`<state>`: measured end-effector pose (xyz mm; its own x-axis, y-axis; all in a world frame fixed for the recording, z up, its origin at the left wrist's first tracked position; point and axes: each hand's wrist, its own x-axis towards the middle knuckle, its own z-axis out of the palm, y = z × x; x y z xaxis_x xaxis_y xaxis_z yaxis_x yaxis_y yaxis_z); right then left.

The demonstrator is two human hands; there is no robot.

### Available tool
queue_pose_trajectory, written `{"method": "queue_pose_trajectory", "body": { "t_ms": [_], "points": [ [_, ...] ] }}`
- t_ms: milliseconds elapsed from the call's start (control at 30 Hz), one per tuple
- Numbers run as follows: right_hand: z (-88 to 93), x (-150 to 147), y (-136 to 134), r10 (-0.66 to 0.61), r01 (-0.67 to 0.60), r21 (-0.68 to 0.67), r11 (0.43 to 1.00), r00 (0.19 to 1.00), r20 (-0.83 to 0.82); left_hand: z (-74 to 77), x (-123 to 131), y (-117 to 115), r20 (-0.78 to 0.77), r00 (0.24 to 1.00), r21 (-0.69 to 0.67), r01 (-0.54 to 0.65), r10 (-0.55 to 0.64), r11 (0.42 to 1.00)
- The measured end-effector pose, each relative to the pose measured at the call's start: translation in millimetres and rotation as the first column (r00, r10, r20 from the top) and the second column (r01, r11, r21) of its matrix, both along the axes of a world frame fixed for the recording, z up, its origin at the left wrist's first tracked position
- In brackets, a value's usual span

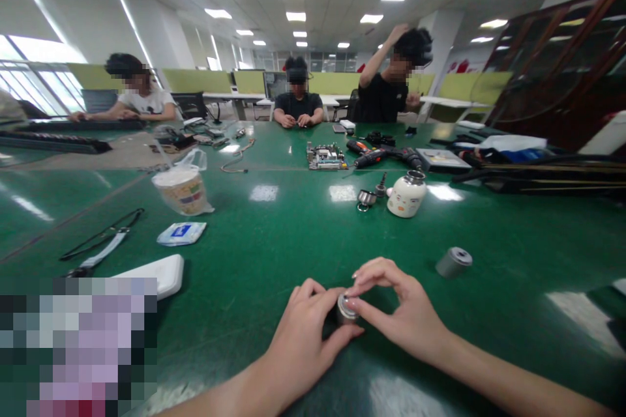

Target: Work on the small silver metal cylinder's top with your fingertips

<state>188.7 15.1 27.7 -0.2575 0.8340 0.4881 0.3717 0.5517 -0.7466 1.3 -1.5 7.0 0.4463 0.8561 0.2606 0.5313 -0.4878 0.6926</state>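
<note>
Close in front of me, a small silver metal cylinder [348, 316] stands on the green table. My left hand [306, 322] is closed round it, thumb on the near side and fingers on the far side. Over its top end, the thumb and forefinger of my right hand [403, 309] come together in a pinch. What lies between those fingertips, if anything, is too small to make out. A similar metal cylinder [454, 262], with a hole in its end face, rests to the right, apart from both hands.
Beyond my hands are a white cartoon flask [407, 195], its metal lid [366, 199], a circuit board [327, 156] and power drills [376, 155]. Left are a bagged cup [182, 190], a tissue pack [182, 233] and a white box [169, 273]. Several people sit across the table.
</note>
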Motion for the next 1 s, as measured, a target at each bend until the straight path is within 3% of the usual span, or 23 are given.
{"method": "queue_pose_trajectory", "body": {
  "t_ms": [100,167,267,400,533,667,767,867,933,1000],
  "points": [
    [-2.0,5.3,11.0,-0.104,0.11,0.023,0.994,0.98,-0.171,-0.8,-0.3,0.2,-0.02,1.0,0.004,-0.007,0.007,1.0],
    [-5.9,13.8,24.4,-0.18,0.18,-0.016,0.983,0.965,-0.191,-1.2,-0.3,0.5,-0.03,0.999,0.006,-0.014,0.015,1.0],
    [-18.0,28.6,47.2,-0.169,0.165,-0.108,0.98,0.985,-0.029,-1.1,0.0,0.8,-0.036,0.999,0.005,-0.021,0.022,1.0],
    [-26.9,37.3,61.0,-0.121,0.12,-0.152,0.981,0.993,0.004,-0.7,0.7,-0.1,-0.039,0.999,-0.006,-0.024,0.024,1.0],
    [-10.0,27.5,43.9,-0.138,0.128,-0.134,0.983,0.988,-0.07,0.0,1.2,0.0,-0.037,0.999,-0.016,-0.022,0.021,1.0],
    [8.1,11.9,15.3,-0.011,0.008,-0.065,0.998,0.999,-0.044,1.2,1.1,1.3,-0.015,1.0,-0.024,-0.009,0.008,1.0],
    [9.5,4.6,2.7,0.016,-0.014,-0.019,1.0,0.996,0.088,1.7,0.9,1.4,0.012,1.0,-0.019,-0.002,0.002,1.0],
    [3.7,2.7,0.4,0.025,-0.026,0.002,1.0,0.994,0.108,1.7,1.0,0.5,0.015,1.0,-0.015,-0.001,0.001,1.0],
    [-1.3,4.7,2.2,-0.023,0.023,0.022,0.999,1.0,-0.003,1.6,0.9,-0.1,0.008,1.0,-0.012,-0.004,0.004,1.0],
    [-5.6,9.2,4.8,-0.112,0.118,0.015,0.993,0.968,-0.224,1.5,0.7,-0.4,-0.002,1.0,-0.003,-0.011,0.011,1.0]
  ]
}}
